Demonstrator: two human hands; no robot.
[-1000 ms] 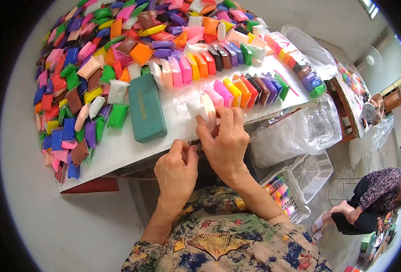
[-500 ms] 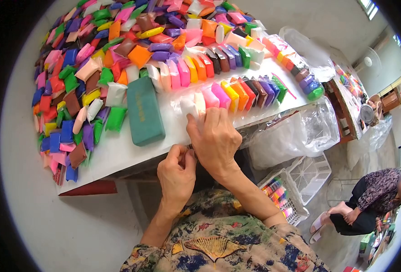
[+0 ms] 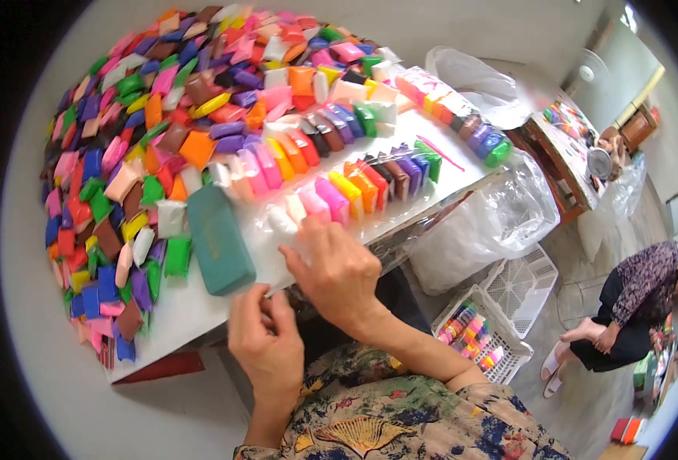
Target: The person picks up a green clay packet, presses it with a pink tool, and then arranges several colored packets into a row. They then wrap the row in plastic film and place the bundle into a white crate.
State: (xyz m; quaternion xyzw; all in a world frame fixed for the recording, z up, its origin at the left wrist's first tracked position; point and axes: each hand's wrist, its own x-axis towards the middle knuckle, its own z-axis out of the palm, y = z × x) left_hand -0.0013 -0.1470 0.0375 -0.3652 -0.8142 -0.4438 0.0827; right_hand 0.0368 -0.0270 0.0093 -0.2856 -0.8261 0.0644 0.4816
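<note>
My right hand [image 3: 331,268] is at the near end of a row of coloured packets [image 3: 370,184] in clear film, its fingers near the pink and white ones. To its left, at the table's front edge, my left hand [image 3: 266,337] has its fingers curled together; whatever they hold is too small to make out. A green block [image 3: 220,240] lies just beyond my left hand. Behind the front row stands a second row of coloured packets [image 3: 301,149]. A thin pink stick [image 3: 440,152] lies at the far end of the front row.
Loose coloured packets [image 3: 116,169] cover the table's left and back. At right are a filled pack [image 3: 462,119], a clear plastic bag [image 3: 485,222] and, below, a white basket [image 3: 477,337] holding packets. A seated person [image 3: 638,299] is at far right.
The view has shifted, so the table sits lower and further left. My left hand has come up beside the green block's near end; my right hand has drawn back slightly from the row.
</note>
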